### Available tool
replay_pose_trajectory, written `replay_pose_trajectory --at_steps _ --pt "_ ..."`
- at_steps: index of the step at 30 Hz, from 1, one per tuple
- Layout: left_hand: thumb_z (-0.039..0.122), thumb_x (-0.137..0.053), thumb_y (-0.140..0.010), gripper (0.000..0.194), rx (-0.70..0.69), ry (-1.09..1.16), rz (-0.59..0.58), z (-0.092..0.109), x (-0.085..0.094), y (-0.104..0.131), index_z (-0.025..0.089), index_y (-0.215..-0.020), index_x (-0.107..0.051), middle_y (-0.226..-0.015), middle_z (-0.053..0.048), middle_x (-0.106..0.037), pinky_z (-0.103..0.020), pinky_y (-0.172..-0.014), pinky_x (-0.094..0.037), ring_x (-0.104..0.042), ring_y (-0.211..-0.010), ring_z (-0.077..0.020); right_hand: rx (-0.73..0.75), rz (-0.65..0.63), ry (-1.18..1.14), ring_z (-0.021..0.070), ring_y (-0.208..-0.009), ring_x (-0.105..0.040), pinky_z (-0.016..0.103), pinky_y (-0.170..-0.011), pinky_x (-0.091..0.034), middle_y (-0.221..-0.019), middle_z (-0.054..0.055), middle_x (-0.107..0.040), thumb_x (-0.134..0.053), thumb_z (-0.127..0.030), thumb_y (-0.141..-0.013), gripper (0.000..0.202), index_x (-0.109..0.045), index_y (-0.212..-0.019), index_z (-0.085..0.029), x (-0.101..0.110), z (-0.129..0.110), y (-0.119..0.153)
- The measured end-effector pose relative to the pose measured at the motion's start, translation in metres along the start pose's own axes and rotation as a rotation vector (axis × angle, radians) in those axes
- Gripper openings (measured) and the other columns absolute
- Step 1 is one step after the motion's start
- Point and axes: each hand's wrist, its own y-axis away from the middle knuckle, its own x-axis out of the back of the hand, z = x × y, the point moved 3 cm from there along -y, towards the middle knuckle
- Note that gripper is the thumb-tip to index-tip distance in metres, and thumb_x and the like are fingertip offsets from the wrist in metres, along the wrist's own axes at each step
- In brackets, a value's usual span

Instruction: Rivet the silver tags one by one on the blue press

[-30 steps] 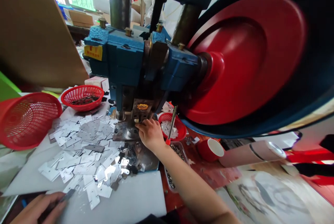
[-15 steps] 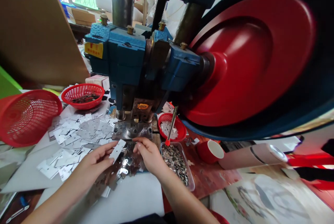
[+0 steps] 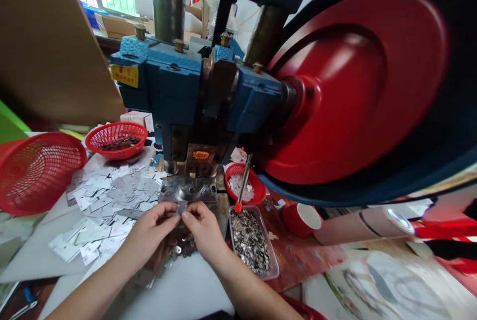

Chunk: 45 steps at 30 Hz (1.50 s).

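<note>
Head camera view: the left hand [image 3: 158,218] and the right hand [image 3: 204,225] are closed in fingertip pinches on one small metal plate [image 3: 181,207], gripping it from opposite sides. The plate is located at the front of the die bed [image 3: 187,190] of the blue press [image 3: 173,89]; contact between plate and bed cannot be determined. A red flywheel [image 3: 346,91] is mounted on the right side of the press.

To the left of the die bed, loose flat metal plates [image 3: 106,193] lie in an overlapping pile. Behind the pile, a red basket [image 3: 128,153] holds dark metal pieces. A second basket [image 3: 40,171] lies tipped on its side toward the left edge of the worktop [image 3: 298,260].

To the right of the die bed, a third basket [image 3: 263,192] holds light flat pieces. In front of it, a clear plastic tray [image 3: 275,266] filled with small metal parts is positioned near the worktop's front edge. A red cup [image 3: 302,218] is to the right of the tray.
</note>
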Motion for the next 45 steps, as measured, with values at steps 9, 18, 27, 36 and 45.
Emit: replay_pose_trajectory --at_steps 9,18,27,36,45 --pt "0.032 -0.064 -0.072 0.025 0.022 0.11 0.021 -0.002 0.0 -0.004 0.023 -0.095 -0.065 -0.093 0.0 -0.068 -0.027 -0.073 -0.05 -0.063 -0.083 -0.0165 -0.217 -0.121 -0.308 0.0085 -0.056 -0.048 0.022 -0.057 -0.039 -0.073 -0.001 -0.057 -0.064 -0.034 -0.073 0.03 -0.061 -0.097 -0.017 -0.006 0.0 -0.001" --pt "0.034 -0.06 -0.07 0.04 -0.096 -0.162 0.064 0.0 0.003 -0.025 0.021 -0.107 -0.064 -0.098 -0.004 -0.071 -0.037 -0.084 -0.048 -0.064 -0.09 -0.0227 0.314 0.132 0.465 0.015 -0.088 -0.058 0.026 -0.082 -0.044 -0.091 0.002 -0.062 -0.048 -0.015 -0.084 0.021 -0.067 -0.089 -0.022 0.02 -0.023 -0.013" --pt "0.036 -0.056 -0.074 0.023 -0.435 -0.555 0.22 0.011 -0.001 -0.088 0.02 -0.085 -0.069 -0.097 -0.007 -0.065 -0.04 -0.094 -0.042 -0.057 -0.1 -0.0253 0.421 0.234 0.658 0.0189 -0.088 -0.057 0.032 -0.082 -0.045 -0.087 0.004 -0.061 -0.057 -0.016 -0.08 0.011 -0.066 -0.084 -0.021 0.027 -0.025 -0.059" --pt "0.028 -0.044 -0.074 0.034 -0.346 -0.485 0.075 0.001 -0.008 -0.114 0.016 -0.095 -0.068 -0.1 -0.007 -0.071 -0.037 -0.09 -0.046 -0.063 -0.097 -0.0246 0.296 0.217 0.568 0.0169 -0.092 -0.057 0.03 -0.088 -0.045 -0.091 0.003 -0.057 -0.057 -0.009 -0.071 0.022 -0.065 -0.088 -0.019 0.031 -0.016 -0.09" --pt "0.036 -0.048 -0.077 0.039 -0.359 -0.484 0.092 0.019 0.005 -0.099 0.018 -0.108 -0.063 -0.114 -0.006 -0.066 -0.037 -0.098 -0.04 -0.057 -0.109 -0.0247 0.326 0.24 0.566 0.0169 -0.089 -0.056 0.029 -0.084 -0.045 -0.093 0.004 -0.059 -0.056 -0.018 -0.077 0.017 -0.064 -0.092 -0.019 0.036 -0.018 -0.081"
